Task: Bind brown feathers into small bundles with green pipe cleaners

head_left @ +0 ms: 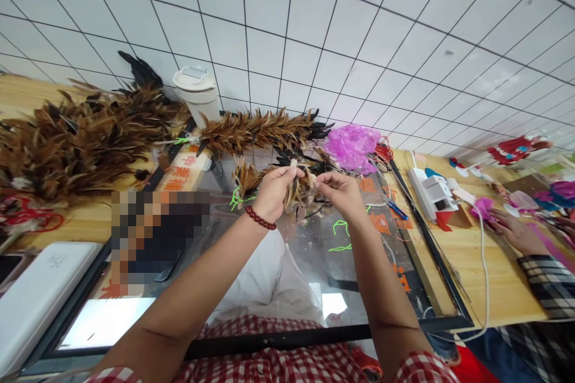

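Note:
My left hand (275, 190), with a beaded bracelet at the wrist, is closed on a small bunch of brown feathers (294, 194), its pale quill end showing above the thumb. Close beside it, my right hand (340, 190) pinches at the pale fluffy edge of the same bunch; the exact bit between its fingertips is too small to make out. Loose brown and black feathers (247, 178) lie just behind the hands. A long brown feather garland (260, 131) stretches across the back of the glass tabletop (309, 257).
Large feather bundles (76, 137) cover the left side, near a white lidded cup (196, 93). Purple plastic (353, 145), blue-handled snips (395, 208) and a power strip (424, 191) are to the right. A co-worker's hand (516, 230) rests at far right. A phone (166, 257) lies left.

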A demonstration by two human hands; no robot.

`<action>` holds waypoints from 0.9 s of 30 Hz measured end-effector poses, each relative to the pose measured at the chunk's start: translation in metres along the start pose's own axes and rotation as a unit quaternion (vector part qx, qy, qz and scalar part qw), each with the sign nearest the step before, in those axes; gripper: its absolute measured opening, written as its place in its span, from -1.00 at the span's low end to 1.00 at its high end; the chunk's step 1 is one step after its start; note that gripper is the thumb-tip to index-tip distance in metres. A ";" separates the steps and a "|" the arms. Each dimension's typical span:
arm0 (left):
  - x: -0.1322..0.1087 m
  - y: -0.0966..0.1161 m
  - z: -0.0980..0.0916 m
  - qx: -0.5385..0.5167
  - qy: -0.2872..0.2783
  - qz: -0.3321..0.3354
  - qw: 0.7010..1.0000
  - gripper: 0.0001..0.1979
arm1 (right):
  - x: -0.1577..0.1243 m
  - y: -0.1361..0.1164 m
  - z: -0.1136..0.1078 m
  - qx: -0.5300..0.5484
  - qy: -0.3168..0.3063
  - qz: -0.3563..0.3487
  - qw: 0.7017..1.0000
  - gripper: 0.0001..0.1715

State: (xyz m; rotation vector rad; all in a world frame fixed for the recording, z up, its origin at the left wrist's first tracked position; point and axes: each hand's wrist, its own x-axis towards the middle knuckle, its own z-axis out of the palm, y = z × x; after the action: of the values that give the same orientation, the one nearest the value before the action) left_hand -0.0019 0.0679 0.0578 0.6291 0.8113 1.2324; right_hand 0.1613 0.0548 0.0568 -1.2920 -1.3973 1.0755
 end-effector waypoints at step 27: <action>-0.010 0.000 0.009 0.082 -0.028 0.091 0.992 -0.86 | -0.005 -0.011 0.012 0.104 0.047 -0.002 0.993 -0.68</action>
State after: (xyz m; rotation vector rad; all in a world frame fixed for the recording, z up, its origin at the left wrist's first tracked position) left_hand 0.0039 0.0578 0.0649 0.8840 0.8270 1.3147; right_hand 0.1481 0.0488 0.0646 -1.1730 -1.1838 1.1111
